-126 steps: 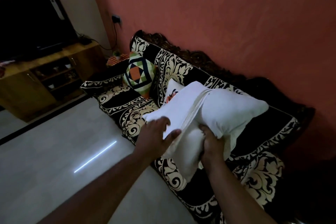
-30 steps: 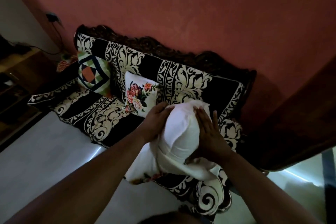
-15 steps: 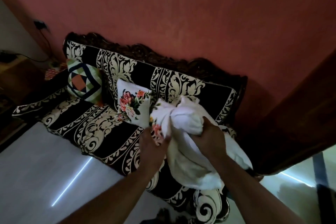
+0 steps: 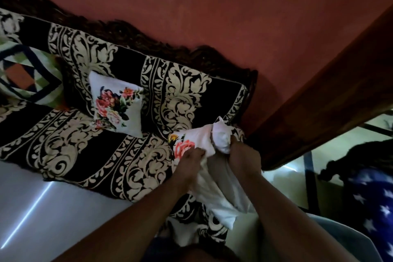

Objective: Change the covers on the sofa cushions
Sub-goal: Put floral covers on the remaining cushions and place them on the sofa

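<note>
Gripping white cushion (image 4: 221,195) with curled right hand (image 4: 244,156), left hand (image 4: 191,160) pinching floral cover (image 4: 191,142), long axis toward sofa (image 4: 127,155) back

Seat of the sofa (image 4: 89,155) lies open to the left of the left hand (image 4: 192,160). Floral cushion (image 4: 116,103) leans on the backrest beyond it. Wooden panel (image 4: 319,100) stands close to the right of the right hand (image 4: 244,158); floor (image 4: 53,215) below-left is unobstructed.

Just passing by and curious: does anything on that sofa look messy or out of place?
Only the white cushion being worked on: it is bunched, half inside its floral cover, gripped by both hands. The other two cushions sit neatly.
</note>
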`<state>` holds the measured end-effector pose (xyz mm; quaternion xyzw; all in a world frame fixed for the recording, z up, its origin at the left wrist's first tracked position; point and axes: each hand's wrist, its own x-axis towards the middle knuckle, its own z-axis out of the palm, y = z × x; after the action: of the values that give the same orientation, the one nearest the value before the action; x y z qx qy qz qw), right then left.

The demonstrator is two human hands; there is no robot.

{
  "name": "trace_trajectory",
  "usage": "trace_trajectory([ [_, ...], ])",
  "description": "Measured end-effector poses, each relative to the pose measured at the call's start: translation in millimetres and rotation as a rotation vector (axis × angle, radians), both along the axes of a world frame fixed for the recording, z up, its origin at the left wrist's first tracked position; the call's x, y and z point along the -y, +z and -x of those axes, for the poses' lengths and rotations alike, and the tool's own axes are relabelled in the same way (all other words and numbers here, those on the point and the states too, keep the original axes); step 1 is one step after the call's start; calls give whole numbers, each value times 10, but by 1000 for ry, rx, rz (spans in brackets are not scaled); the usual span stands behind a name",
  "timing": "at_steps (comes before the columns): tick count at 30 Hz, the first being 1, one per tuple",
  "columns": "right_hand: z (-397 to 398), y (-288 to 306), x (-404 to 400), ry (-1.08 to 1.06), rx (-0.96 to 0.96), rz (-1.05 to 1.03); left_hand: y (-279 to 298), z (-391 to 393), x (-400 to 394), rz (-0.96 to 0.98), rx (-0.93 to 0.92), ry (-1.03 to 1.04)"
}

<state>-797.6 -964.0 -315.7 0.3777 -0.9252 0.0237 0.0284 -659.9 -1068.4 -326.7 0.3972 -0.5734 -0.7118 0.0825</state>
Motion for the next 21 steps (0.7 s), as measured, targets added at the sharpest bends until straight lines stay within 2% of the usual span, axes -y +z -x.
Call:
trace_trajectory([
  [2,38,-8,-37,-27,-4,-29,-13,-12,87,181,48,-130],
  [4,50,4,-27,-36,-25,-79,-73,-72,172,517,255,-252],
  [6,89,39,-13,-3,-55,-91,-150,-125,206,762,379,-296],
  [11,326,26,-84,130,-79,-112,-289,-59,167,1278,391,-565],
  [13,415,-39,-123,163,-85,-132,-329,7,174,1447,333,-733],
  [15,554,-139,-249,208,-68,-151,-368,126,139,1528,217,-1037],
  [17,578,-254,-304,254,-73,-152,-334,138,143,1547,184,-1339],
  [19,679,-375,-452,298,-77,-144,-300,253,34,1554,275,-1479],
  [21,790,-461,-563,349,-49,-124,-208,350,-15,1468,356,-1508],
])
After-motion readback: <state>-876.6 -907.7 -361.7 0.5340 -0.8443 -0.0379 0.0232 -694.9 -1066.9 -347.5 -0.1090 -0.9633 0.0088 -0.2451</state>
